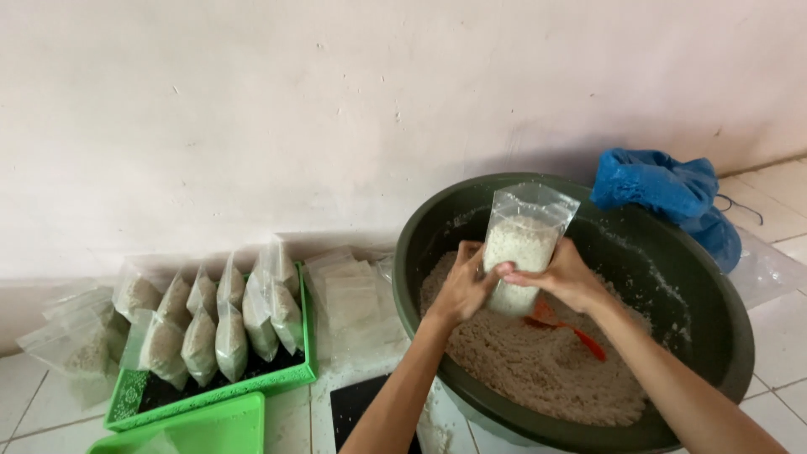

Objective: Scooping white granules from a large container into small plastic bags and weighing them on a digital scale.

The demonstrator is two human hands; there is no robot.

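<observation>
Both my hands hold a clear plastic bag [523,244] partly filled with white crumbly grain, upright over a big dark green basin [714,311]. My left hand [465,284] grips the bag's left side, and my right hand [565,277] grips its right side. The basin holds a heap of the same pale grain [538,370]. A red scoop [580,335] lies on the heap just below my right hand, partly hidden by it.
A green tray [277,380] at the left carries several filled bags [227,319] standing in rows. Empty clear bags [351,294] are stacked between tray and basin. A blue plastic bag [672,197] lies by the wall at the right. A black flat object [353,408] sits on the tiled floor.
</observation>
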